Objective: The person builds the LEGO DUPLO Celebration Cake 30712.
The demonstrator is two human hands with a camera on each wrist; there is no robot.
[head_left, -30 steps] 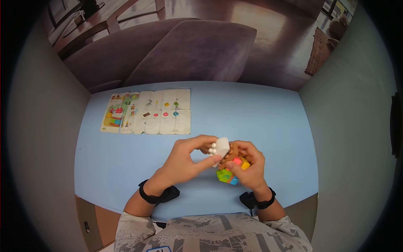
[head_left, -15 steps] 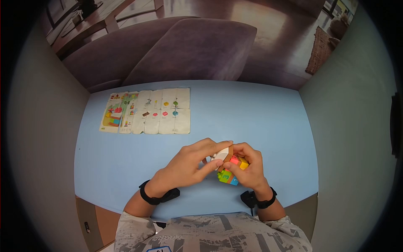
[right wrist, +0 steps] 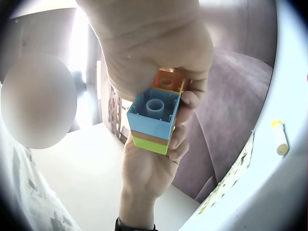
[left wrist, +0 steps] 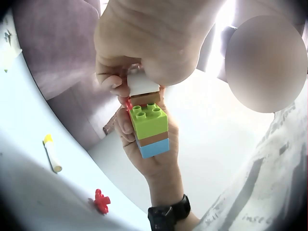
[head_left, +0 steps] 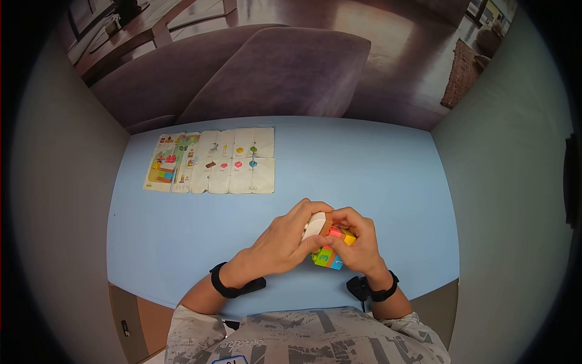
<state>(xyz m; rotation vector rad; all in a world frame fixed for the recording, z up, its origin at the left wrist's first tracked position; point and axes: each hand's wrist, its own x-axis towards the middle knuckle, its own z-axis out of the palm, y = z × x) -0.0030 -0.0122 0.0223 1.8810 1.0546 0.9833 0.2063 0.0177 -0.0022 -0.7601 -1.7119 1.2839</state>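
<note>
My left hand (head_left: pixel 274 244) grips a white curved toy brick (head_left: pixel 314 225), fingers over its top and thumb at its near side. Right against the white brick lies a brown plate brick (head_left: pixel 328 225). In my right hand (head_left: pixel 364 250) is a stack of toy bricks: lime green (head_left: pixel 322 258), blue (head_left: pixel 337 262), pink and yellow (head_left: pixel 348 239), with a brown layer between green and blue. The left wrist view shows studs on the green brick (left wrist: pixel 151 122). From the right wrist view, the hollow underside of the blue brick (right wrist: pixel 153 108) faces the camera.
A folded picture instruction sheet (head_left: pixel 209 162) lies at the table's back left. On the blue tabletop (head_left: pixel 364 170), the left wrist view shows a white stick with a yellow tip (left wrist: pixel 53 155) and a red flower-shaped piece (left wrist: pixel 101 201). Grey walls flank the table.
The left hand has brought the white brick down against the brown plate, its studs turning out of sight. Its fingers have closed in over the top, beside the right hand.
</note>
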